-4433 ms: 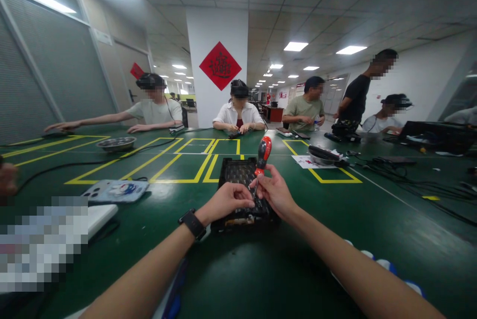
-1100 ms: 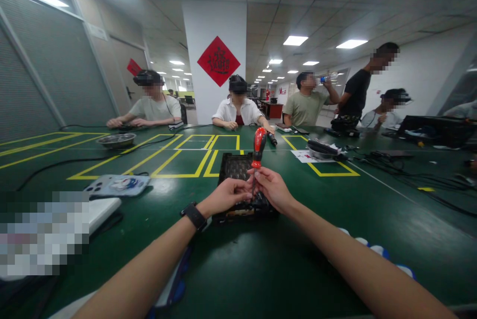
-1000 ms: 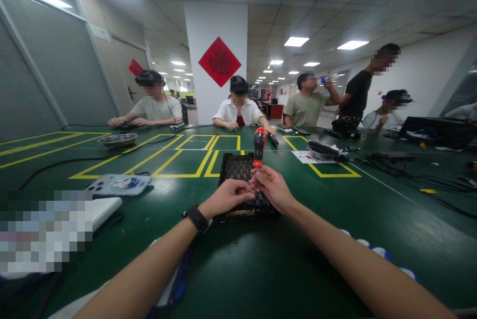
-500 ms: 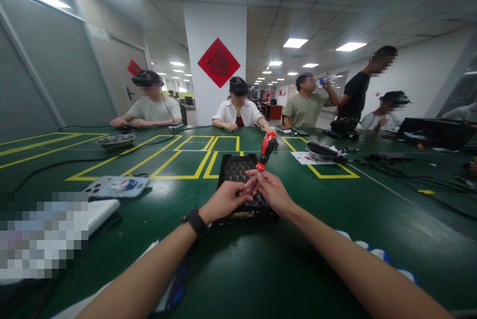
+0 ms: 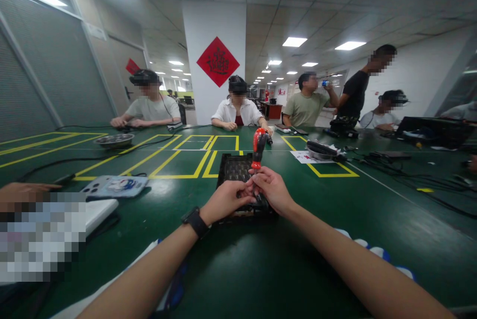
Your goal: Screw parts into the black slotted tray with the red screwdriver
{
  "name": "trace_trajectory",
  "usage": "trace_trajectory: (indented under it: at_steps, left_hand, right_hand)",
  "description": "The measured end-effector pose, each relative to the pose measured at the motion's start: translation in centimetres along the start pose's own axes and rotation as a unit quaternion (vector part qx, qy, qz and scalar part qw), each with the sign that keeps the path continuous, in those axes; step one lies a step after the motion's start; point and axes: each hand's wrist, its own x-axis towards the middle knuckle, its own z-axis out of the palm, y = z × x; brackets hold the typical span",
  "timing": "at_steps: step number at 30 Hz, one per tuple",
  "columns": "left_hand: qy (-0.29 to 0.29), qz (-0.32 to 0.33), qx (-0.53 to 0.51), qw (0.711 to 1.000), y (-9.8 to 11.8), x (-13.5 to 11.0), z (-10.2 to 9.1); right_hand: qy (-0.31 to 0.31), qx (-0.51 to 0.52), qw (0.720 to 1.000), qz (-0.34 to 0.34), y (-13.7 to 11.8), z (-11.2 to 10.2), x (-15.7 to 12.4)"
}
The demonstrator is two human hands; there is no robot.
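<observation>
Here's the right hand (image 5: 274, 191), thumb and fingers gathered round the slim metal shaft of a screwdriver with a bulbous red-and-black handle (image 5: 258, 150), gripping it just under the collar. The tool stands nearly upright over a rectangular black plastic case with a patterned, dimpled interior (image 5: 233, 167), lying on the green-topped table (image 5: 231, 272) directly before the worker. And the left hand (image 5: 228, 202), black watch (image 5: 196, 222) at its wrist, has its fingertips drawn together by the foot of the shaft; whether they pinch the shaft or some small piece, I cannot tell. The tip itself is hidden behind fingers.

Doing this well, I'd say, means keeping the shaft square to the case, the left fingertips steadying low down, the turning light. That tall handle above such a low grip could easily sway, and the crowded fingers probably spoil the view of the tip.

Around them: blue-and-white gloves (image 5: 376, 250) lie by the right forearm, a phone in a pale, printed case (image 5: 117, 186) off to the left, a round steel bowl (image 5: 114, 140) beyond. Another person's hand (image 5: 30, 192) rests at the far left, well apart from the case. Nothing there blocks the tool; only the fingers do.
</observation>
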Motion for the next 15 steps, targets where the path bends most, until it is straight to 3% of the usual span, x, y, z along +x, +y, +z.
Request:
trace_trajectory:
  at_steps: [15]
  left_hand:
    - [-0.041, 0.049, -0.042, 0.997, 0.93, 0.06, -0.50]
  right_hand:
    - [-0.038, 0.035, 0.999, 0.010, 0.16, -0.25, 0.00]
